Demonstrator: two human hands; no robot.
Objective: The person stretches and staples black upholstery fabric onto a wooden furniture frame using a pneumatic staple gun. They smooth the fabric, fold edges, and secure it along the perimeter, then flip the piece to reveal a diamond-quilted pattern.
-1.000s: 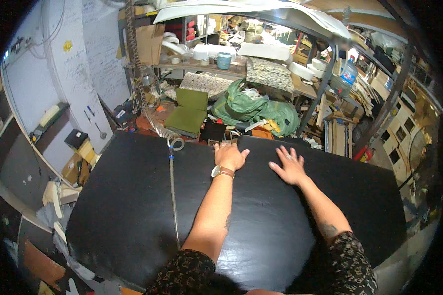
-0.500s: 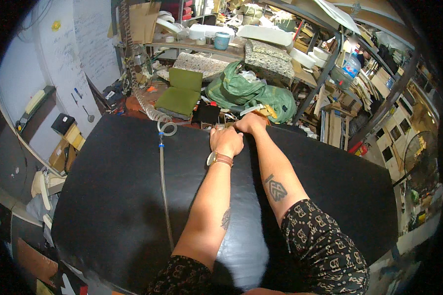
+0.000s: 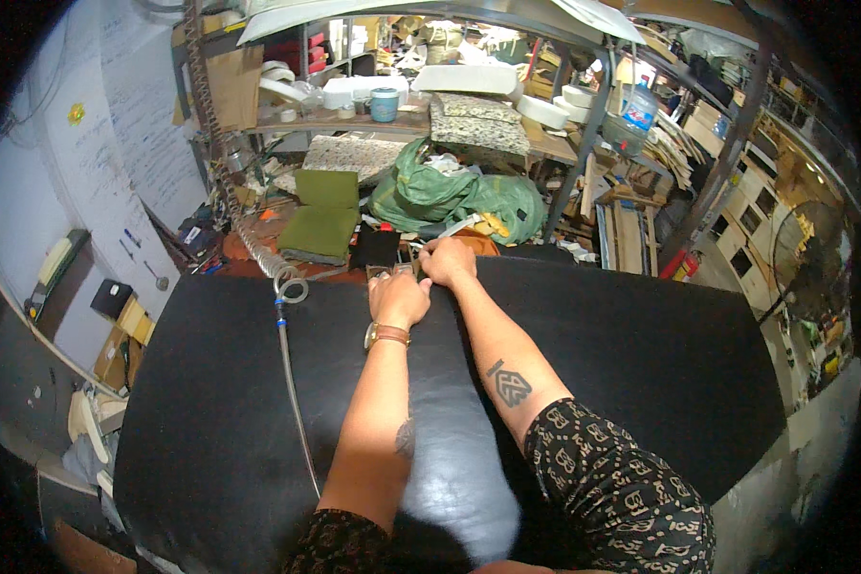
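At far edge of black sheet point(image 3: 584, 354) on surface: left hand point(image 3: 398, 298) flat, pinning it; right hand point(image 3: 447, 260) closed on small tool point(image 3: 409, 251), kind unclear. Best keep sheet taut, work close beside pinning hand

Our hands point(image 3: 399, 298) point(image 3: 447, 260) rest side by side at the sheet's point(image 3: 622, 354) far edge. A hose point(image 3: 292, 383) lies on it to our left. Behind it sit cushions point(image 3: 322, 218) and, further right, a bag point(image 3: 450, 196).
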